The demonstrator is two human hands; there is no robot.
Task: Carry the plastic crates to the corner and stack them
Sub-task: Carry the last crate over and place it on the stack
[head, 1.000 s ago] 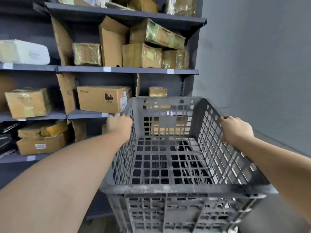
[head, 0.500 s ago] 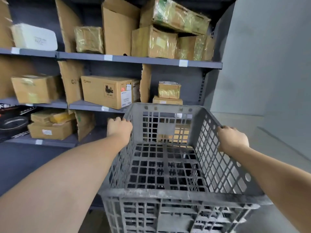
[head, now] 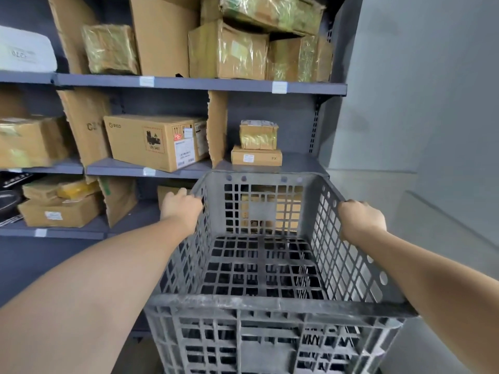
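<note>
I see one grey plastic crate (head: 259,268), empty, held up just in front of the shelf unit (head: 199,85). My two hands grip its side rims: left hand (head: 181,209), right hand (head: 361,218), fingers curled over. Compared with half a second ago, the shelf unit looks closer.

The light is soft, even and fairly bright, with no single source in view. Glare glints off the plastic wrap on the boxes (head: 270,12) of the top shelf. The spaces under each shelf board (head: 199,83) fall into dim shadow. The grey wall (head: 432,103) shows only faint, smooth shading. Wide-angle distortion bends the shelf lines and stretches the forearms at the lower edges. Fine detail is slightly smeared, and box labels are mostly unreadable.
</note>
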